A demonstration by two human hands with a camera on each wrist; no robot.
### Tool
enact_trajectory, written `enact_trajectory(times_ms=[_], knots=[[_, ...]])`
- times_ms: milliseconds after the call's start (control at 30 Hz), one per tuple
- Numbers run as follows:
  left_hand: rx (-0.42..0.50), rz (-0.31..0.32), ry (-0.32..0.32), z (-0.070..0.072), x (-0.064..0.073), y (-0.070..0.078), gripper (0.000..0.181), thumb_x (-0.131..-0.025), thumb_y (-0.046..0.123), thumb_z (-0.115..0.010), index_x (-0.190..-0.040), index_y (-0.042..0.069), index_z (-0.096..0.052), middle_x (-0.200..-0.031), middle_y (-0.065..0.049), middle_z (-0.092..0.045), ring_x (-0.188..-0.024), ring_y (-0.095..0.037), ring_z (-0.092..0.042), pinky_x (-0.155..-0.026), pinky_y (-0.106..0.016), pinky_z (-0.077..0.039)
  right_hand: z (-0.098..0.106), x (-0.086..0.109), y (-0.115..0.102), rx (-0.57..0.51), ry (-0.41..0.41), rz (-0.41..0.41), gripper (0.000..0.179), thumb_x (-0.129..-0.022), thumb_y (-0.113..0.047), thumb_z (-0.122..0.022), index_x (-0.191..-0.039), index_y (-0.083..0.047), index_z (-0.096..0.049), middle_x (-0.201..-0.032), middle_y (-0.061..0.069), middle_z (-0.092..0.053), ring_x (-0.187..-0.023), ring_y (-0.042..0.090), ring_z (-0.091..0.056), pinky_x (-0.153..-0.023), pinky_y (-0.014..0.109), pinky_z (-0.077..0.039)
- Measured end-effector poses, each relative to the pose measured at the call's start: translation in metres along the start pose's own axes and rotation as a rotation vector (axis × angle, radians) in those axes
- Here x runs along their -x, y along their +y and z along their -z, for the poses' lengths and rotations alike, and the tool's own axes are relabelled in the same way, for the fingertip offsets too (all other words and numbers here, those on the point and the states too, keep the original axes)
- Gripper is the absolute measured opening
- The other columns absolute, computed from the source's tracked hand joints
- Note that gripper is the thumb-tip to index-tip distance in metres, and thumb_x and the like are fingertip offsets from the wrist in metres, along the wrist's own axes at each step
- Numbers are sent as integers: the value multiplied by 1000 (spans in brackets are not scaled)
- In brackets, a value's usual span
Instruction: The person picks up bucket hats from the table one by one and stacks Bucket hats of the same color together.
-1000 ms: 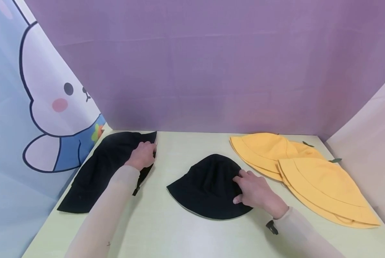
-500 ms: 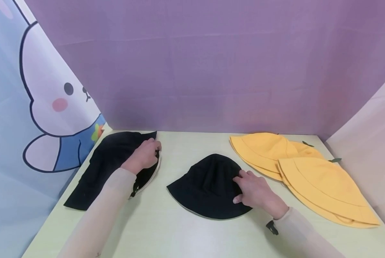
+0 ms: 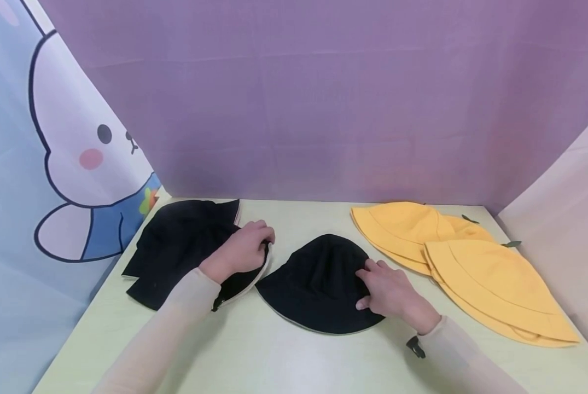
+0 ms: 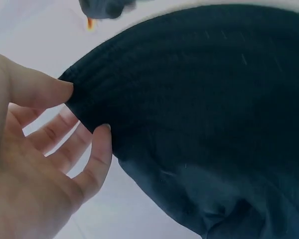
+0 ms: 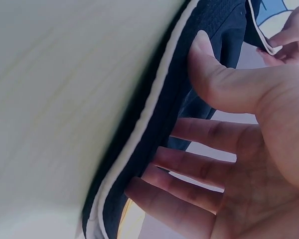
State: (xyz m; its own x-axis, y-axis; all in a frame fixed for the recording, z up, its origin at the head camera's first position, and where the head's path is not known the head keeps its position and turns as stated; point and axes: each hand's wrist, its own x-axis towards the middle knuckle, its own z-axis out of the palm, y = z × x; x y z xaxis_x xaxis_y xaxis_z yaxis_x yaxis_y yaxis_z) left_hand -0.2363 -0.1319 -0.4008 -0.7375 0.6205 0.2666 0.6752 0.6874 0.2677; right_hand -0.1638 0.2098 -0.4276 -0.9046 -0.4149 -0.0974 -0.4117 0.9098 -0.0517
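Left hand [image 4: 37, 172] pinches a dark hat [image 4: 199, 109] — by the brim [image 4: 134, 64], seemingly.

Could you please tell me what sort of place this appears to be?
Probably a makeshift, screened-off tabletop workspace indoors: a pale table has a purple backdrop behind it and a cartoon-printed sheet hanging along the left.

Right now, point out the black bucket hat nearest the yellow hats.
The middle black bucket hat, touched by the right hand; the other black hats overlap farther left.
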Motion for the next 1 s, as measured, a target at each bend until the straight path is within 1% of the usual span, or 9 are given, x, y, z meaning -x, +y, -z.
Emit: enact_trajectory(times_ms=[67,167,333,433,533,600,767,900,1000], knots=[[-14,-18,-12,-1,-1,5,25,-85,-8,-49,-93,9,-66,-90,-3,-57,-79,-26,-52,-73,-37,-47,0,0,0,0,0,1,62,-76,-41,-87,-123,-6,-68,-110,8,-58,-99,27,-55,-64,42,-48],[-30,-11,-35,-1,-1,11,26,-87,-7,-49,-93,10,-67,-91,-1,-57,-79,-24,-51,-72,-35,-46,0,0,0,-2,-3,0,62,-77,-41,-87,-124,-5,-68,-111,8,-58,-100,27,-55,-65,43,-48],[-17,-15,-47,-4,-1,12,27,-86,-8,-49,-93,10,-69,-91,0,-58,-82,-25,-53,-77,-36,-48,-1,1,0,-3,-1,-2,63,-77,-40,-87,-125,-5,-67,-112,8,-58,-101,28,-55,-66,43,-49],[-33,-42,-67,-13,-1,10,29,-84,-9,-50,-95,8,-70,-91,-1,-60,-84,-26,-56,-78,-36,-49,-1,1,0,-3,1,0,63,-77,-40,-87,-125,-5,-67,-112,8,-58,-101,28,-55,-65,43,-49],[-83,-73,-79,-25,-1,10,28,-82,-8,-53,-94,9,-72,-91,-2,-62,-83,-27,-59,-76,-37,-50,-1,1,0,-6,-2,3,63,-78,-40,-87,-126,-4,-67,-113,9,-59,-101,28,-55,-65,42,-49],[-110,-76,-85,-31,-1,10,28,-82,-7,-54,-95,9,-73,-92,-3,-63,-83,-28,-60,-76,-38,-51,-1,1,0,-8,-7,5,63,-78,-40,-87,-127,-4,-67,-114,9,-59,-102,28,-55,-65,42,-49],[-104,-13,-103,-36,2,10,28,-85,-5,-59,-105,7,-74,-100,-4,-68,-93,-28,-64,-83,-40,-52,0,2,-1,-4,-18,-2,64,-79,-40,-86,-129,-4,-66,-116,9,-58,-104,28,-55,-65,41,-49],[-51,49,-134,-32,8,9,31,-90,-3,-58,-116,6,-72,-112,-5,-68,-108,-28,-64,-91,-42,-52,0,3,-2,-16,-35,-10,63,-81,-39,-85,-130,-5,-65,-119,9,-58,-107,28,-54,-65,42,-49],[-30,78,-138,-26,14,6,30,-93,-1,-57,-119,5,-70,-118,-7,-67,-113,-29,-62,-93,-44,-52,2,3,-2,-31,-41,-12,62,-81,-38,-85,-129,-5,-65,-120,9,-58,-108,29,-55,-67,45,-51]])
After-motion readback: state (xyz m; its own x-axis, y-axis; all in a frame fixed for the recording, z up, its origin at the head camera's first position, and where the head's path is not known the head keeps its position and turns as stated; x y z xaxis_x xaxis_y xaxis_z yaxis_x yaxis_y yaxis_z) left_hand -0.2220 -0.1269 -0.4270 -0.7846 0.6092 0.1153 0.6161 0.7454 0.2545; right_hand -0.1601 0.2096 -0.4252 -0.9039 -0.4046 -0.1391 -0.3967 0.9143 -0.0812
